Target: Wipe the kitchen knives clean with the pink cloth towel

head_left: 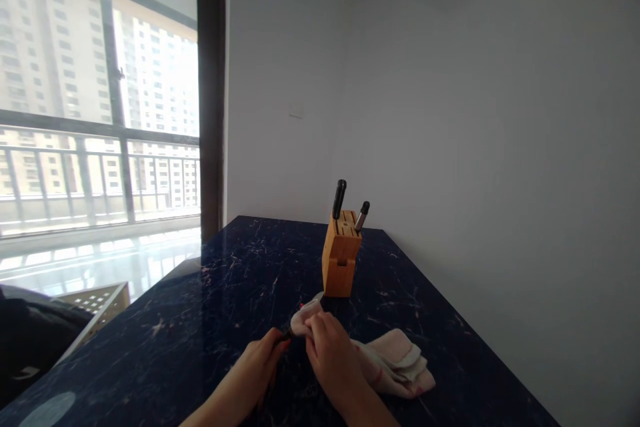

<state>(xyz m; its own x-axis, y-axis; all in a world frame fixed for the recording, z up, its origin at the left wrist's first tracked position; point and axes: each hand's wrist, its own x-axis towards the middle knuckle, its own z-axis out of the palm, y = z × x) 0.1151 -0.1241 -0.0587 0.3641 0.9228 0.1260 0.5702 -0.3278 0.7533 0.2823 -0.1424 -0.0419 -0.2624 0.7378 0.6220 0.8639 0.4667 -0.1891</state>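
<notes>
My left hand (263, 360) is closed around the black handle (286, 335) of what looks like a knife, just above the table. A pale pink and white cloth (393, 363) is in my right hand (333, 350), its folded end pinched around the blade. The cloth hides most of the blade; only a greyish bit shows past it. The rest of the cloth lies bunched on the table, right of my right hand. Beyond my hands stands a wooden knife block (340, 263), with a black-handled knife (339, 199) and a second, silver-and-black handle (363, 215) in its slots.
The dark blue marbled table (240, 267) runs away from me to a grey wall (475, 113) at the back and right. At the left, a dark item (35, 340) rests by a perforated light-coloured chair or frame (100, 303). Windows (155, 80) lie beyond.
</notes>
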